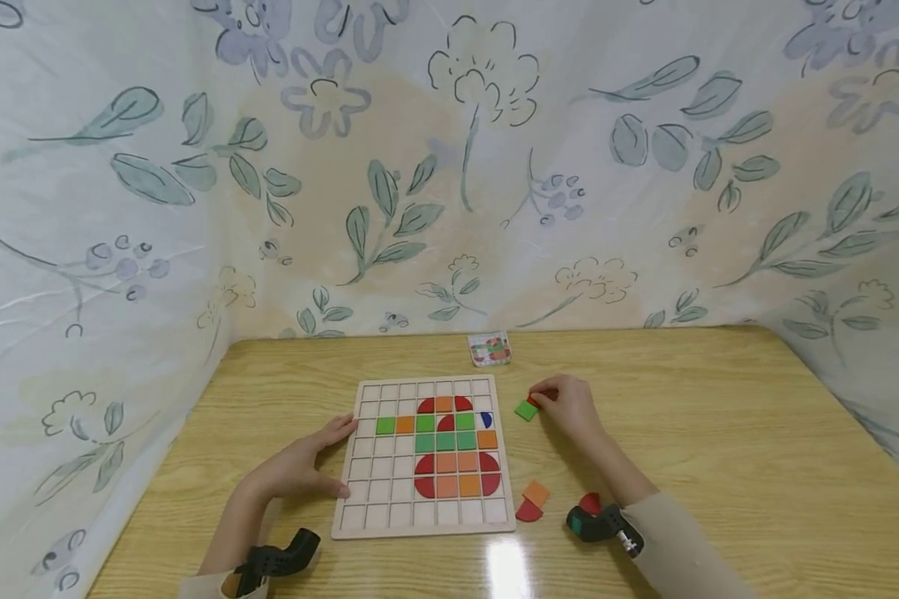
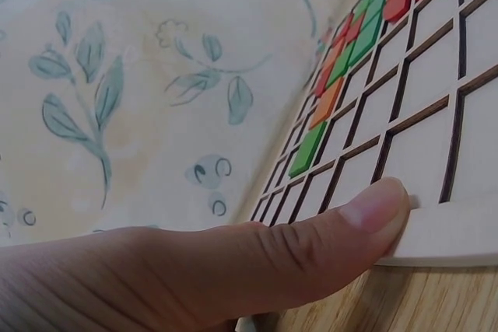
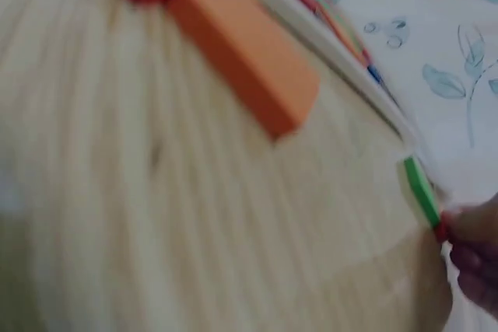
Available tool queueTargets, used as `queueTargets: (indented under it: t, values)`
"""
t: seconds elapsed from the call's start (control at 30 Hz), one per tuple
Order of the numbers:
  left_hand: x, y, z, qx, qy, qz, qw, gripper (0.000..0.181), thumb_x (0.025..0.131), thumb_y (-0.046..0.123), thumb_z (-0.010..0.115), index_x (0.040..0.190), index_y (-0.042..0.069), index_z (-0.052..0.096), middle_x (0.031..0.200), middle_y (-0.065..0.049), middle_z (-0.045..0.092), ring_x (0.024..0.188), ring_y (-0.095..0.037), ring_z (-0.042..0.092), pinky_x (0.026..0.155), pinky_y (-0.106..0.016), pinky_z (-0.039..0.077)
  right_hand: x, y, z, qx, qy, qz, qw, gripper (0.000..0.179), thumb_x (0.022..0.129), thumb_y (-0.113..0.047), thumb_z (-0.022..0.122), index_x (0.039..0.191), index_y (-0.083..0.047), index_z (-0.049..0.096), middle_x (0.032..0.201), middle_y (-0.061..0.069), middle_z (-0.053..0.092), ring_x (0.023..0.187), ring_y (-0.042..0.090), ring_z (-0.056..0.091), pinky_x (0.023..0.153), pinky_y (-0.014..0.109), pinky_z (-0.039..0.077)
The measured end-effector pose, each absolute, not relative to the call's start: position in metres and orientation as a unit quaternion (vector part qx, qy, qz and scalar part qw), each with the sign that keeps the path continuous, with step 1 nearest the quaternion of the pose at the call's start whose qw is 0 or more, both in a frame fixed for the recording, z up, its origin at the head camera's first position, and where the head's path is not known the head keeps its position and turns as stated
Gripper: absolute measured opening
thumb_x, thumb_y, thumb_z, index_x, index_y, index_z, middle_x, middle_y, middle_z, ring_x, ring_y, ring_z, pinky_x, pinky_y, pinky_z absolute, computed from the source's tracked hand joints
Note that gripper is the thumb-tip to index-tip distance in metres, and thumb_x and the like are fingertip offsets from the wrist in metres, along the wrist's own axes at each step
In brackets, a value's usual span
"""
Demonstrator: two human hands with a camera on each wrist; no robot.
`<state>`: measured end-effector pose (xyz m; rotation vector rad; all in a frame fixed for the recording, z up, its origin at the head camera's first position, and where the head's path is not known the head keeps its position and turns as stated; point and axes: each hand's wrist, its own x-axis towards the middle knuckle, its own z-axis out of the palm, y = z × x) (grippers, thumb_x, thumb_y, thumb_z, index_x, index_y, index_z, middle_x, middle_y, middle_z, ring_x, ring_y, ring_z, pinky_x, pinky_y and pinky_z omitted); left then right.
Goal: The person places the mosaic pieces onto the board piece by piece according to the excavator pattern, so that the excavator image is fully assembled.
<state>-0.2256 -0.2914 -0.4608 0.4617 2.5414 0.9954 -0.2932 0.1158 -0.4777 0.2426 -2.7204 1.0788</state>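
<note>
A wooden grid board [image 1: 374,517] with coloured square and quarter-round tiles lies on the table. My left hand [image 1: 300,466] rests at its left side, fingers spread, with the thumb [image 2: 377,207] on the rim in the left wrist view. To the right of the board, my right hand [image 1: 572,410] pinches a small red piece [image 1: 533,398] between thumb and fingers. A green square tile [image 1: 526,410] lies right against that red piece; in the right wrist view, the green tile [image 3: 422,192] points out from the fingertips. Most of the red piece is hidden by the fingers.
An orange square tile [image 1: 536,493] and a red quarter-round [image 1: 528,511] lie beside the board's lower right. Another red piece [image 1: 590,502] shows behind the right wrist camera [image 1: 595,524]. A small pattern card [image 1: 489,349] lies beyond the board, before a floral cloth [image 1: 404,274].
</note>
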Motion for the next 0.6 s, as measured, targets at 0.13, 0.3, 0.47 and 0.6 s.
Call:
queueTargets:
  t: [0.13,0.3,0.47,0.6]
  values:
    - [-0.226,-0.291,-0.459,0.167,0.901,0.354,0.185,0.098,0.066,0.037,0.080,0.146,0.013,0.029,0.154,-0.014,0.014,0.138,-0.040,0.011,0.105,-0.061,0.018,-0.297,0.122,-0.481,0.123,-0.916,0.369,0.099,0.007,0.081,-0.003,0.068,0.085,-0.002,0.074,0.083,0.009,0.071,0.077,0.021,0.065,0.066,0.031,0.052]
    - [-0.225,-0.291,-0.459,0.172,0.902,0.352,0.184,0.097,0.066,0.038,0.079,0.146,0.012,0.029,0.153,-0.015,0.014,0.138,-0.041,0.011,0.105,-0.061,0.018,-0.303,0.128,-0.485,0.175,-0.910,0.367,0.086,0.012,0.083,-0.002,0.065,0.092,-0.001,0.073,0.090,0.011,0.071,0.085,0.024,0.066,0.071,0.032,0.054]
    - [-0.224,-0.291,-0.459,0.175,0.901,0.351,0.184,0.097,0.066,0.038,0.079,0.146,0.012,0.029,0.153,-0.015,0.015,0.138,-0.042,0.011,0.105,-0.061,0.017,-0.301,0.129,-0.483,0.135,-0.918,0.367,0.070,0.020,0.081,-0.016,0.071,0.095,0.000,0.071,0.087,0.009,0.070,0.079,0.020,0.064,0.070,0.032,0.053]
    - [-0.224,-0.291,-0.458,0.176,0.900,0.354,0.184,0.097,0.066,0.036,0.080,0.146,0.012,0.029,0.153,-0.015,0.014,0.138,-0.042,0.010,0.105,-0.062,0.017,-0.298,0.127,-0.479,0.095,-0.929,0.355,0.052,0.021,0.078,-0.020,0.074,0.090,-0.003,0.072,0.085,0.006,0.068,0.077,0.018,0.060,0.069,0.032,0.051]
